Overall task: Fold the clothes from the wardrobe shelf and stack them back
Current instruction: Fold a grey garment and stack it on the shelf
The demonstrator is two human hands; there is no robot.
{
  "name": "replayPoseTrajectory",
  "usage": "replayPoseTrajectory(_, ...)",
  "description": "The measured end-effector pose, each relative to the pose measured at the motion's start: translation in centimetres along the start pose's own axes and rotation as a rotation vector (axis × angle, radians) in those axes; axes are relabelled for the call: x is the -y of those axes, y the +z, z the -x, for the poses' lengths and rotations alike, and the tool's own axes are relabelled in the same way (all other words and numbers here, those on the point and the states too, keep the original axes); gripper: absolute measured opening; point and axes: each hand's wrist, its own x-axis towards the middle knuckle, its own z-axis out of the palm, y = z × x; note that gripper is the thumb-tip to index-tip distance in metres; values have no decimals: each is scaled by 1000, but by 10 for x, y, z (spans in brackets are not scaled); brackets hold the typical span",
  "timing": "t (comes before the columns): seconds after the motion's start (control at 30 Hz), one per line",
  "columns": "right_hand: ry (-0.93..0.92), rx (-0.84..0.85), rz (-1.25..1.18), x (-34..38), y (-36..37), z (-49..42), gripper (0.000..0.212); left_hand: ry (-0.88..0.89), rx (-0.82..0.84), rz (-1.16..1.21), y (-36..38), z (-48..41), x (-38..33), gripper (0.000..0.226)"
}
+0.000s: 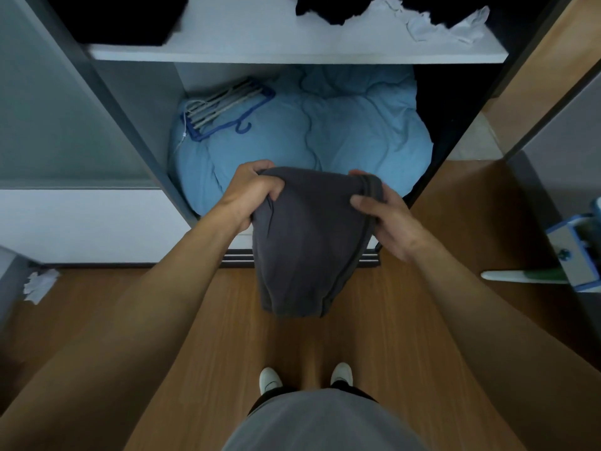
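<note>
Wooden floor [234, 336] beneath dark grey garment [305, 249].

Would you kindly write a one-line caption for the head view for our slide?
Left hand and right hand grip a dark grey garment in front of the wardrobe shelf.

Matt, soft knit in the dark grey cloth garment [309, 242], ribbed along one seam. Smooth matt finish on the white shelf board [260, 43]; thin crumpled white cloth [455, 27] at its right edge. Faint sheen on the brown wood-grain floor [227, 320].

Wood-grain floor [390, 320], grey wardrobe [126, 125], white lower panel [97, 222], dim light
</note>
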Motion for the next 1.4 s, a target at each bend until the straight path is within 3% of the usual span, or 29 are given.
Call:
replayPoseTrajectory(0.1, 59, 36, 219, -14, 9, 5, 55, -12, 24, 146, 0, 2, -3, 23)
replayPoseTrajectory(0.27, 69, 15, -111, 0, 24, 5, 33, 0, 54, 305, -12, -1, 5, 42)
replayPoseTrajectory(0.37, 92, 28, -164, 13, 35, 5, 27, 5, 47, 391, -20, -1, 15, 49)
replayPoseTrajectory(0.5, 136, -6, -234, 31, 48, 9, 42, -121, 254, 466, -24, 5, 34, 73)
replayPoseTrajectory(0.67, 140, -14, -269, 43, 46, 9, 29, -270, 439, 466, -12, 16, 51, 89)
replayPoseTrajectory(0.77, 128, -31, -254, 47, 41, 7, 23, -270, 452, 328, -3, 15, 42, 76)
replayPoseTrajectory(0.9, 142, -76, -251, 54, 33, 6, 38, -213, 308, 390, 3, 12, 26, 38)
replayPoseTrajectory(1.1, 106, -160, -258, 60, 19, 1, 45, -179, 159, 506, 14, 13, 2, 30)
replayPoseTrajectory(1.23, 13, -110, -265, 47, 10, 1, 51, -182, 101, 601, 22, 14, -14, 36)
replayPoseTrajectory(1.4, 51, -2, 60, 7, 14, 8, 60, -209, 68, 713, 16, 8, -26, 31)
